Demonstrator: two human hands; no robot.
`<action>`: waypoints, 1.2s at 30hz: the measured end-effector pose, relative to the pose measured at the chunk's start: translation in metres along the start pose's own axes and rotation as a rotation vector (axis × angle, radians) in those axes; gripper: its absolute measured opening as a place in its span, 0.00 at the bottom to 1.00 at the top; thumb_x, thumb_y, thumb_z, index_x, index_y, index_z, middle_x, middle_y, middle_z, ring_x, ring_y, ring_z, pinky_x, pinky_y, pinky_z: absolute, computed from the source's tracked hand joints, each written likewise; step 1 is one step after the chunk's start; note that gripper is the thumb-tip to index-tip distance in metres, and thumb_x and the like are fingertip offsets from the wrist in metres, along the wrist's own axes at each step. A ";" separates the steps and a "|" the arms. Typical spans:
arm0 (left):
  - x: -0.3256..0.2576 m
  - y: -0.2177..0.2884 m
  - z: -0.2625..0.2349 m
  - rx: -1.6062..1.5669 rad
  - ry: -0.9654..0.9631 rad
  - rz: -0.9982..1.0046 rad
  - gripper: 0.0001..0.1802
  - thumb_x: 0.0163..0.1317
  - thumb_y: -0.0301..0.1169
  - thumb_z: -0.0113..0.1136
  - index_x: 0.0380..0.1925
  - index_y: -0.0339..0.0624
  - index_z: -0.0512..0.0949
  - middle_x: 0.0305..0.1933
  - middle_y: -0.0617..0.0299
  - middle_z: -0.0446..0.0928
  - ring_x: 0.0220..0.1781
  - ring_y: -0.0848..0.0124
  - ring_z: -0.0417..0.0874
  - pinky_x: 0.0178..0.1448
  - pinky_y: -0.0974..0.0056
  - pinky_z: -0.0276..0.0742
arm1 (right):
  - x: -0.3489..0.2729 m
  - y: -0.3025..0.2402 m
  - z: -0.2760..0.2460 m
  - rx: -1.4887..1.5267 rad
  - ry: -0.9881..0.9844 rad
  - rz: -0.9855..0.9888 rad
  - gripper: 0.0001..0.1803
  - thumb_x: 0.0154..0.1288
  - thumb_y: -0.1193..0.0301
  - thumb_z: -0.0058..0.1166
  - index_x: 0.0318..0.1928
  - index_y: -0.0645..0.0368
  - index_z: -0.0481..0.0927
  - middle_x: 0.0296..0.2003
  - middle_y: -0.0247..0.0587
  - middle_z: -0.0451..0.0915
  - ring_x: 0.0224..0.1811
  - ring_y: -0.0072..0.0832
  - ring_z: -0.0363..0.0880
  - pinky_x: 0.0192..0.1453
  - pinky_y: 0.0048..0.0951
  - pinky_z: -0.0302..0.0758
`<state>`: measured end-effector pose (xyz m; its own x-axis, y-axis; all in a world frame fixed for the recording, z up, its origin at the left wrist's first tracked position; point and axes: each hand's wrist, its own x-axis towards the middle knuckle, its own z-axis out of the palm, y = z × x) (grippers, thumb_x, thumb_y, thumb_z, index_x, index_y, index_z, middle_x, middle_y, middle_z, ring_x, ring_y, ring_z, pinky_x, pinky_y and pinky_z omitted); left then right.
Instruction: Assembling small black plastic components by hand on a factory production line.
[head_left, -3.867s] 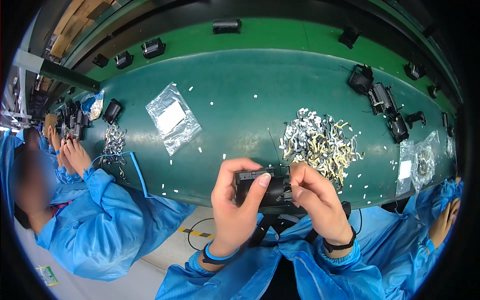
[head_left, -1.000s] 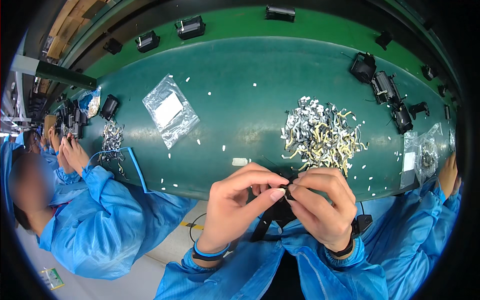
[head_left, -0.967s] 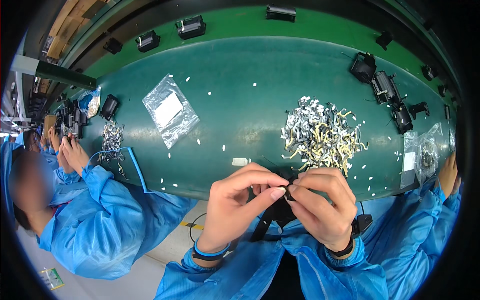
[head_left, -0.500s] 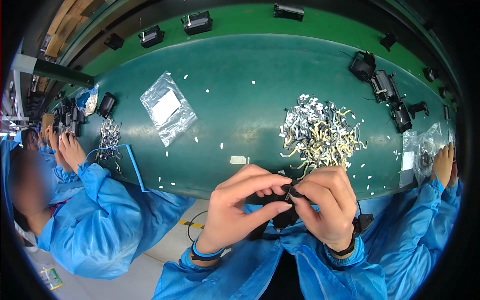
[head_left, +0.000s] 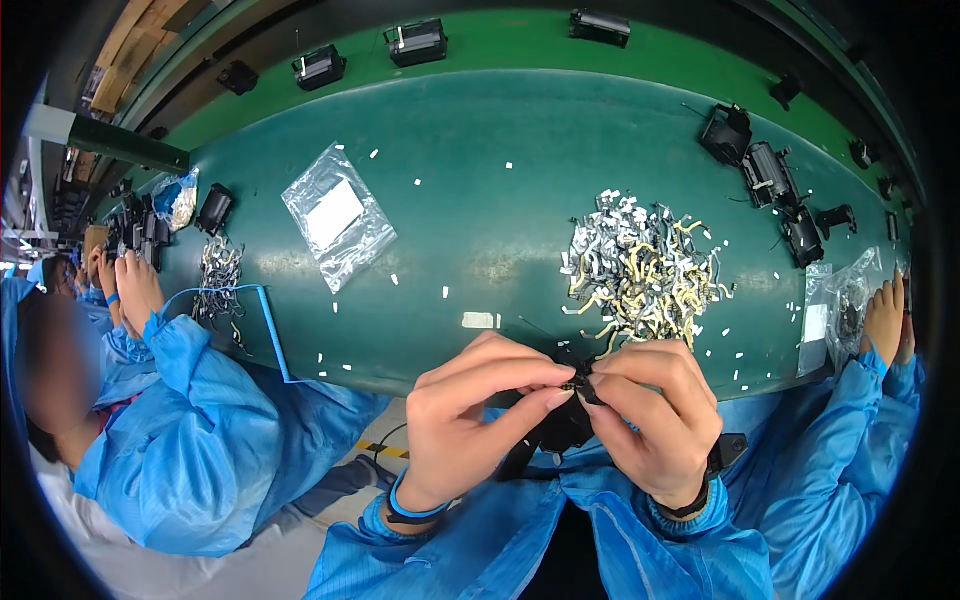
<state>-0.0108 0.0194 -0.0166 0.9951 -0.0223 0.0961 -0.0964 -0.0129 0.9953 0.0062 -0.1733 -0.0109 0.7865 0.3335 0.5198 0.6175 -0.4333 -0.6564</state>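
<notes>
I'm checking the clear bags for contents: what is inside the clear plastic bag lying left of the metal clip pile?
Inside the clear plastic bag a flat white card or paper shows. Anything beneath that card is covered; the crinkled plastic shows nothing else.

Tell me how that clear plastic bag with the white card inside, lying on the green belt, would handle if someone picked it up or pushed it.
The clear plastic bag lies flat and crinkled on the green belt, so it would probably sag when lifted. It holds only a white card, so it is likely light. Its glossy film suggests it may slide when pushed rather than roll.
</notes>
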 end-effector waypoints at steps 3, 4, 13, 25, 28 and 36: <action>-0.001 -0.004 -0.001 0.196 0.006 0.205 0.12 0.52 0.11 0.71 0.38 0.28 0.87 0.39 0.50 0.85 0.39 0.68 0.83 0.40 0.67 0.77 | 0.003 -0.001 0.000 -0.051 -0.028 -0.034 0.19 0.43 0.83 0.73 0.40 0.67 0.85 0.40 0.45 0.83 0.38 0.41 0.84 0.37 0.35 0.81; -0.001 -0.004 0.000 0.196 0.006 0.205 0.12 0.52 0.11 0.71 0.38 0.28 0.87 0.39 0.50 0.85 0.39 0.68 0.83 0.40 0.67 0.77 | 0.002 -0.001 0.001 -0.051 -0.028 -0.034 0.19 0.43 0.83 0.73 0.40 0.67 0.85 0.40 0.45 0.83 0.38 0.41 0.84 0.37 0.35 0.81; -0.003 0.000 -0.001 -0.017 -0.066 -0.088 0.14 0.60 0.16 0.71 0.46 0.33 0.87 0.43 0.57 0.84 0.39 0.74 0.80 0.42 0.70 0.75 | -0.005 0.000 0.004 -0.055 0.004 -0.050 0.18 0.44 0.83 0.73 0.40 0.69 0.84 0.40 0.47 0.83 0.37 0.42 0.84 0.38 0.35 0.83; -0.003 0.002 0.003 -0.086 -0.057 -0.126 0.12 0.62 0.16 0.69 0.46 0.32 0.86 0.41 0.58 0.84 0.39 0.75 0.79 0.44 0.70 0.75 | -0.001 0.001 0.002 -0.102 -0.009 -0.108 0.19 0.41 0.84 0.73 0.39 0.67 0.85 0.41 0.47 0.84 0.38 0.39 0.85 0.37 0.32 0.84; -0.003 0.005 0.003 0.012 -0.029 -0.114 0.11 0.62 0.16 0.68 0.45 0.31 0.86 0.41 0.58 0.85 0.39 0.74 0.81 0.45 0.70 0.77 | -0.002 0.003 0.004 -0.088 0.004 -0.113 0.19 0.41 0.85 0.72 0.39 0.68 0.85 0.41 0.47 0.85 0.38 0.39 0.85 0.37 0.32 0.84; 0.002 0.006 -0.003 -0.297 -0.065 -0.305 0.09 0.60 0.13 0.66 0.41 0.26 0.87 0.40 0.50 0.86 0.41 0.70 0.85 0.44 0.70 0.78 | 0.001 0.003 0.001 -0.053 0.017 -0.112 0.18 0.41 0.85 0.72 0.38 0.68 0.85 0.40 0.47 0.85 0.38 0.40 0.85 0.38 0.32 0.83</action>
<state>-0.0089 0.0222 -0.0105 0.9729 -0.1249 -0.1946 0.2214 0.2595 0.9400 0.0083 -0.1735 -0.0128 0.7124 0.3683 0.5974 0.6997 -0.4382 -0.5643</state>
